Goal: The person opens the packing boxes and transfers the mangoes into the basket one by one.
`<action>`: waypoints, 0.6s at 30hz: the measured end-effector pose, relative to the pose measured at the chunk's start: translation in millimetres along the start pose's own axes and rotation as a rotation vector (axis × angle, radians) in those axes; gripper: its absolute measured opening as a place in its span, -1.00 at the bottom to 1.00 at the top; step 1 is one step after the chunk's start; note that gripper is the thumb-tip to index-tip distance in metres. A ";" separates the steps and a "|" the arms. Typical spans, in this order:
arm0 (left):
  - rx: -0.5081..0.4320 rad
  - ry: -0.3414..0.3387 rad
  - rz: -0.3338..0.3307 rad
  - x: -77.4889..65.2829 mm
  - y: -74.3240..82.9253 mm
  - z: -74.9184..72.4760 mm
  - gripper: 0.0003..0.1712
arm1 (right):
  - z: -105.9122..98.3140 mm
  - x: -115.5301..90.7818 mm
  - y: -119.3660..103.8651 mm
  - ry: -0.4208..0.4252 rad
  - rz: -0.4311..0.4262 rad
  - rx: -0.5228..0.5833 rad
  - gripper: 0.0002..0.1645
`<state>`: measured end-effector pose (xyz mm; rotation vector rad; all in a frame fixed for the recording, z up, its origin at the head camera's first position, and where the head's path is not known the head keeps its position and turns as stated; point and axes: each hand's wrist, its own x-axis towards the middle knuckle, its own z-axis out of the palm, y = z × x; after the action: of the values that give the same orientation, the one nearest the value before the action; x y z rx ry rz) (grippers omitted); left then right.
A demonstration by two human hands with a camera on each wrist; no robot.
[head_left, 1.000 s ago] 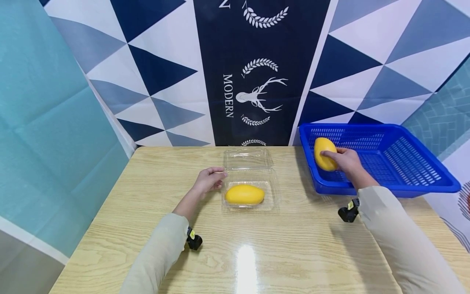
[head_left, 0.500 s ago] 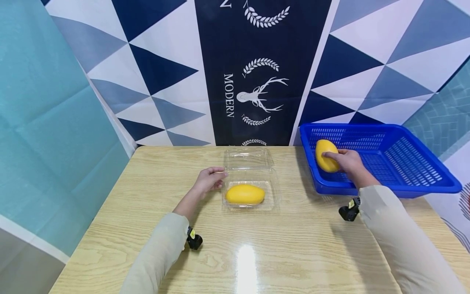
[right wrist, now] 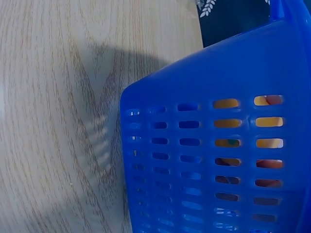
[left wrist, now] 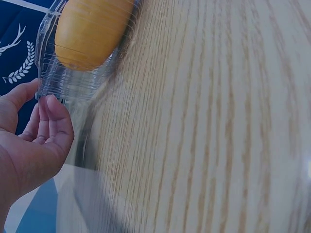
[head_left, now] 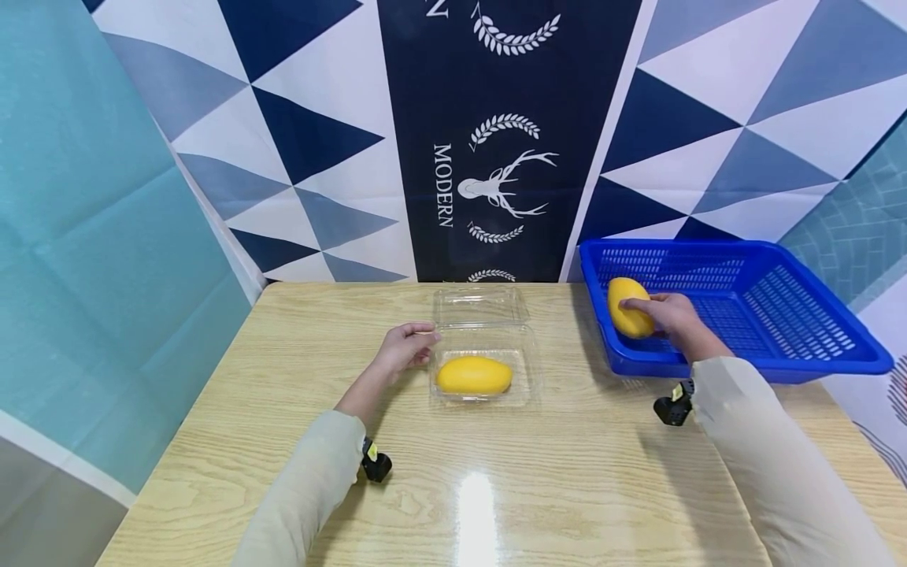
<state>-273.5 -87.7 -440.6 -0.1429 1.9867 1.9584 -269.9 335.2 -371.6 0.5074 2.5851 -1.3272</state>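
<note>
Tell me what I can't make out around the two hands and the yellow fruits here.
- Head view: the underside of the held fruit, and whether it touches the basket floor; the fruit itself hides this.
- Right wrist view: most of the right hand and held fruit, behind the wall of the blue basket; only slivers show through its slots.
- Left wrist view: the far ends of the clear container and the fruit inside, cut off by the top edge.

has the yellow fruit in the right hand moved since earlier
Yes, slightly: in the head view, the held fruit sits lower, farther from the blue basket's back rim.
</note>
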 end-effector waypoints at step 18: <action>-0.009 0.048 0.010 0.5 -2.6 2.8 -0.58 | -1.6 6.1 1.9 -0.082 0.083 -0.069 0.15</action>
<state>-272.7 -84.9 -443.2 -0.1846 2.0123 1.9886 -274.8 338.8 -374.1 0.5311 2.5054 -1.2019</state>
